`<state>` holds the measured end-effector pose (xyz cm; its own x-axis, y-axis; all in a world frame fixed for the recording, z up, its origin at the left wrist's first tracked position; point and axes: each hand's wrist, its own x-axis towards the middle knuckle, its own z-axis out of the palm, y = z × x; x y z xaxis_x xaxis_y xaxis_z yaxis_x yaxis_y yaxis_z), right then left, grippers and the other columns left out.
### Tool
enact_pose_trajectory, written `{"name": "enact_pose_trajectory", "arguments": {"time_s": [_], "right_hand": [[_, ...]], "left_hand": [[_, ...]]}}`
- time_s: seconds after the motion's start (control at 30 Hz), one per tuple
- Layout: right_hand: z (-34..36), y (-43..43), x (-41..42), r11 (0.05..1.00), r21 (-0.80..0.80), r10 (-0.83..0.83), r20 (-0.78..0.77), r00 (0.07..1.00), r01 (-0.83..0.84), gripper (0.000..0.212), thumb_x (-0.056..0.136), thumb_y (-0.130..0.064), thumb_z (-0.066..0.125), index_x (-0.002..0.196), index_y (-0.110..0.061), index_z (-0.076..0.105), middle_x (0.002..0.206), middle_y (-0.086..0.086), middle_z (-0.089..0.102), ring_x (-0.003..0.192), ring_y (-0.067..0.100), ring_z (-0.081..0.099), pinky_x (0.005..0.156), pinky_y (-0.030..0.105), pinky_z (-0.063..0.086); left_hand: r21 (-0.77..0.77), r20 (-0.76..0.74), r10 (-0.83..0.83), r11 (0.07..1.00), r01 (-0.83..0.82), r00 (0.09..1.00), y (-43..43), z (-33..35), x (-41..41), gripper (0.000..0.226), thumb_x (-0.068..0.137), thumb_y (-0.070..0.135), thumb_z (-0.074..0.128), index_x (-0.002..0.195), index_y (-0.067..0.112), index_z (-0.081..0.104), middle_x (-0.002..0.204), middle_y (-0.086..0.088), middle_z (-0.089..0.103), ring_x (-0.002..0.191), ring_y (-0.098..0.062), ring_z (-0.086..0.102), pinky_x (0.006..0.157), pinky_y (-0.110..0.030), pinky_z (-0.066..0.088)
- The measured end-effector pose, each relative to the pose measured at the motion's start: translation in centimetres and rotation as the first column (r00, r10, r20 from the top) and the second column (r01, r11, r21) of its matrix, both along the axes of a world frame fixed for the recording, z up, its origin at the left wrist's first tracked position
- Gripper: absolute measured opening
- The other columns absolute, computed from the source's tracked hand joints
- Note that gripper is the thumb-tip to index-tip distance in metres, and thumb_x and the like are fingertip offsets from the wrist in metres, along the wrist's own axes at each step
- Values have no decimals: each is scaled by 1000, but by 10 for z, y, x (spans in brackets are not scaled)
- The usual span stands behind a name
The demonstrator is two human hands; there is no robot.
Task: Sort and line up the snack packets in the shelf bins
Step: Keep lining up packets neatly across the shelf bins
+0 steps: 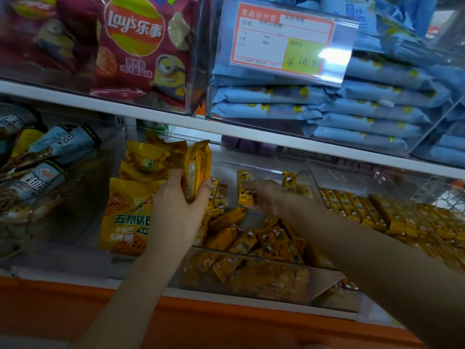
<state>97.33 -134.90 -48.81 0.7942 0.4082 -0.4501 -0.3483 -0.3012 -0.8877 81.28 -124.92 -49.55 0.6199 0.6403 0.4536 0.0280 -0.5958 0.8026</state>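
Lying jumbled in the clear middle bin (254,268) are small yellow snack packets (251,239) with cartoon prints, and a few stand upright at the back. Bare bin floor shows behind the heap, under the white shelf edge (176,122). Large yellow rice-crust bags (125,212) crowd the left side, and neat yellow rows (352,205) lie to the right. The left hand (176,205) grips an orange-yellow packet (198,167) upright above the bin. The right hand (266,197) touches a standing small packet (244,195); blur hides whether it pinches.
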Motion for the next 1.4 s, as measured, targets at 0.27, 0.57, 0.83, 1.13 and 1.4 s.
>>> {"name": "enact_pose_trajectory", "arguments": {"time_s": [0.27, 0.57, 0.83, 1.13, 1.4], "right_hand": [[-33, 47, 5, 989, -147, 22, 12, 1000, -20, 16, 90, -17, 62, 81, -5, 56, 76, 10, 58, 63, 21, 58, 61, 36, 51], [-39, 46, 19, 876, -476, 251, 319, 914, -74, 36, 86, -32, 66, 91, 4, 66, 93, 18, 69, 81, 29, 67, 78, 40, 57], [-39, 22, 14, 847, -507, 461, 551, 696, -159, 25, 92, -13, 57, 113, -1, 60, 104, 9, 64, 98, 26, 64, 84, 34, 53], [-40, 0, 30, 469, -823, 835, 295, 465, -320, 43, 85, -9, 64, 126, -14, 55, 127, 6, 55, 117, 21, 53, 91, 24, 42], [-27, 1, 39, 465, -798, 841, 264, 472, -383, 33, 86, -11, 65, 118, -5, 61, 119, 11, 62, 111, 24, 57, 87, 22, 41]], "left_hand": [[-37, -7, -3, 999, 3, 1000, 3, -4, 2, 43, 80, 54, 45, 100, 17, 54, 84, -5, 60, 78, -21, 57, 62, -32, 43], [-54, 4, 7, 999, -7, 1000, 3, -7, 3, 38, 84, 51, 48, 98, 17, 53, 79, -5, 58, 72, -21, 56, 56, -29, 37], [-29, -23, 12, 1000, -13, 1000, 2, -8, 2, 35, 84, 51, 48, 97, 18, 51, 79, -7, 56, 70, -23, 55, 49, -23, 29], [15, -9, 11, 1000, -11, 1000, 1, -8, 1, 42, 80, 54, 45, 95, 16, 52, 77, -8, 56, 72, -25, 54, 52, -26, 30], [38, -24, 25, 999, -24, 999, 0, -9, 2, 41, 82, 53, 46, 98, 16, 53, 80, -6, 57, 75, -23, 55, 56, -27, 33]]}}
